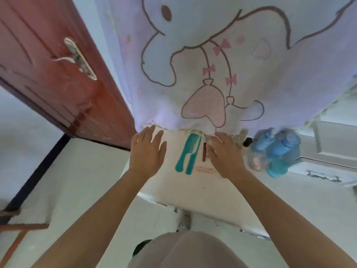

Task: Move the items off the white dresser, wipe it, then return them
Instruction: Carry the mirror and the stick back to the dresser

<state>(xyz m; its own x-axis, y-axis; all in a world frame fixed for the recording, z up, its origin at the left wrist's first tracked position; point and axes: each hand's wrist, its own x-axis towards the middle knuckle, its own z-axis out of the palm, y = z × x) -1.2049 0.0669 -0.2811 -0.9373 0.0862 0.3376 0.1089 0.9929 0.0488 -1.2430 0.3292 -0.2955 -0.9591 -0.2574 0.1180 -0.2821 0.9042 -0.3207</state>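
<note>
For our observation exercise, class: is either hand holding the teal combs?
No, the teal combs lie flat on the white dresser between the left hand and right hand, touched by neither.

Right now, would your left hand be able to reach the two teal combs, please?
Probably yes: the left hand is open just left of the teal combs, with only bare white dresser top between them. The right hand sits on their far side.
</note>
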